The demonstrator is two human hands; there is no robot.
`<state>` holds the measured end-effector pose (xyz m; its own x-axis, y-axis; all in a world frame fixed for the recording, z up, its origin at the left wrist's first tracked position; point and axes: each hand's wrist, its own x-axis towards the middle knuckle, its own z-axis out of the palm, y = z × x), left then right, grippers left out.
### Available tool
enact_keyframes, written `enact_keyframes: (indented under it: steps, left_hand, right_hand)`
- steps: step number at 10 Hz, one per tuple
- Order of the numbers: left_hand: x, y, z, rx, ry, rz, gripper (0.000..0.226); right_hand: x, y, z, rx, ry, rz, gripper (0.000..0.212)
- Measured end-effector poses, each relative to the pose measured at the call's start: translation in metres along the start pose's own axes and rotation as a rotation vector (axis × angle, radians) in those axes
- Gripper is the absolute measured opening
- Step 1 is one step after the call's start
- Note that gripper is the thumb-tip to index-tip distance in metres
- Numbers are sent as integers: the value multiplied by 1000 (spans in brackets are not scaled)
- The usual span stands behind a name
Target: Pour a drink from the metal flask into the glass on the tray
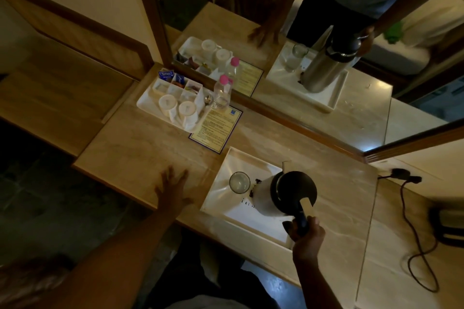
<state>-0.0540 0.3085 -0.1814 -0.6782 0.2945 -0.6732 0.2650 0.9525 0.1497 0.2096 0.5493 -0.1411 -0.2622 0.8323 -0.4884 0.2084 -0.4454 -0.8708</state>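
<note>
A metal flask [266, 198] with a black lid stands on the white tray [226, 213], seen from above. My right hand [307, 238] grips the handle at the flask's lid. A clear glass [239, 182] stands upright on the tray just left of the flask, close to it but apart. My left hand [173, 189] lies flat on the counter left of the tray, fingers spread, holding nothing. The wall mirror behind repeats the flask, glass and both hands.
A second white tray [148, 101] at the back left holds two upturned cups, tea sachets and a spoon. A pink-capped bottle [222, 91] and a printed card [217, 126] sit beside it. A black cable [411, 228] trails at the right.
</note>
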Motion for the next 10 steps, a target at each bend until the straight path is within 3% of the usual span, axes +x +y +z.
enact_keyframes:
  steps: [1,3,4,6,7,8,9,10]
  left_hand:
    - [0,-1,-1,-15,4,1,104]
    - [-5,3,-2,-3,15,-1,104]
    - [-10,3,-3,8,20,2,103]
    - [-27,3,-11,2,49,14,100]
    - [-41,3,-13,4,98,22,92]
    - [-64,0,-15,-43,159,9,81]
    - [-95,-17,-14,-89,204,-35,68]
    - [-125,-34,-6,-151,309,-67,61]
  right_hand:
    - [1,6,-5,-50,11,-24,47]
    - [0,9,-15,-53,-82,-53,48]
    - [-6,2,-19,-170,-151,-197,56]
    - [0,-39,-36,-369,-6,-453,38]
    - [12,-74,-33,-489,-59,-608,40]
    - [16,-119,-2,-625,-246,-787,41]
    - [-7,-138,62,-790,-557,-1032,38]
    - [-42,-121,125,-1000,-846,-1226,45]
